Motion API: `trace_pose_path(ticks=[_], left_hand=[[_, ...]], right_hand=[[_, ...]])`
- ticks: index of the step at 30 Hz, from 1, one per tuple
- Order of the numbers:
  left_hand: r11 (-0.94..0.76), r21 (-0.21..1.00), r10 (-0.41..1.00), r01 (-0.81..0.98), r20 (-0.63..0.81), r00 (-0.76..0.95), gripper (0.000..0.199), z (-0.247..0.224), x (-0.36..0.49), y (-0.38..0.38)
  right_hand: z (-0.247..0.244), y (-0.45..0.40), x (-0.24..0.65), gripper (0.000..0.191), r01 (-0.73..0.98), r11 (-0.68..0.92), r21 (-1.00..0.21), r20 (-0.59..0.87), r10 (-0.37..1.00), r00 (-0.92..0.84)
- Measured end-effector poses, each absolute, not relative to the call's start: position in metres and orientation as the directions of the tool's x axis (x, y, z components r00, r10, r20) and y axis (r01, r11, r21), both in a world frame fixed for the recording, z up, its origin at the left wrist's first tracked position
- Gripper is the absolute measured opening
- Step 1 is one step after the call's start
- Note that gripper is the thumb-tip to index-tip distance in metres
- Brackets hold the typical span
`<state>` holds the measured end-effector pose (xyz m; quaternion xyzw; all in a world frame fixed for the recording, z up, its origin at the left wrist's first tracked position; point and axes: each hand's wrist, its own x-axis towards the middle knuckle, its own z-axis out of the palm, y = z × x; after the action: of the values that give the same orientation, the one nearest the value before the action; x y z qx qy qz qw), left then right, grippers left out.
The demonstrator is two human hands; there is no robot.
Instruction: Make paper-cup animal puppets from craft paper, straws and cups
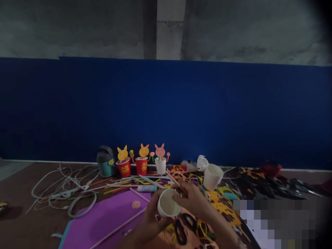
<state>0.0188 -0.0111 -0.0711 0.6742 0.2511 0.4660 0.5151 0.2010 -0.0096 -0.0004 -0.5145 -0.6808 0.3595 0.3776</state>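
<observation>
A white paper cup [169, 203] is tilted so that its open mouth faces me. My left hand [153, 218] is wrapped round its left side and base. At the cup's right rim is my right hand [190, 197], its thumb at the opening and its fingers closed around a thin pale stick [173, 178] that points up and to the left. Black-handled scissors [181, 231] lie just below the cup. Purple paper [103, 221] spreads out on the left, with a small pink paper disc [136, 204] and a long white stick [119, 227] on it.
Two red cups [141, 166] and a white cup [161, 166] with paper animal heads stand at the back, beside a teal container [105, 162]. More white cups [212, 177] are at the right. Cables [64, 192], a glue tube [146, 188] and yellow paper scraps [220, 206] lie about.
</observation>
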Motion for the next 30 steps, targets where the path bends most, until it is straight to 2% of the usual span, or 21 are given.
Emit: trace_pose_path(ticks=[12,16,19,21,24,26,30], left_hand=[[-0.086,0.97,0.841,-0.227,0.193,0.506,0.067,-0.072,0.021,-0.014],[-0.119,0.965,0.852,-0.235,0.221,0.476,0.07,-0.073,0.022,-0.011],[-0.218,0.96,0.892,-0.175,0.269,0.363,0.067,-0.069,0.022,-0.006],[-0.208,0.973,0.938,-0.104,0.228,0.262,0.059,-0.067,0.022,-0.002],[-0.13,0.991,0.975,-0.04,0.135,0.175,0.052,-0.068,0.022,0.004],[-0.155,0.988,0.977,-0.011,0.155,0.145,0.051,-0.07,0.022,0.007],[-0.255,0.962,0.965,0.1,0.247,0.086,0.056,-0.073,0.021,0.008]], right_hand=[[-0.007,-0.005,0.191,0.013,0.404,0.222,-0.888,0.167,0.972,-0.166],[-0.003,-0.006,0.194,0.016,0.465,0.245,-0.851,0.192,0.969,-0.158],[0.002,-0.009,0.201,0.028,0.557,0.28,-0.782,0.227,0.96,-0.163],[0.005,-0.011,0.207,0.033,0.652,0.274,-0.707,0.231,0.961,-0.154],[0.004,-0.014,0.211,0.031,0.811,0.259,-0.525,0.2,0.963,-0.177],[0.003,-0.017,0.21,0.033,0.874,0.255,-0.413,0.169,0.965,-0.202],[-0.001,-0.021,0.203,0.032,0.887,0.259,-0.382,0.136,0.965,-0.224]])
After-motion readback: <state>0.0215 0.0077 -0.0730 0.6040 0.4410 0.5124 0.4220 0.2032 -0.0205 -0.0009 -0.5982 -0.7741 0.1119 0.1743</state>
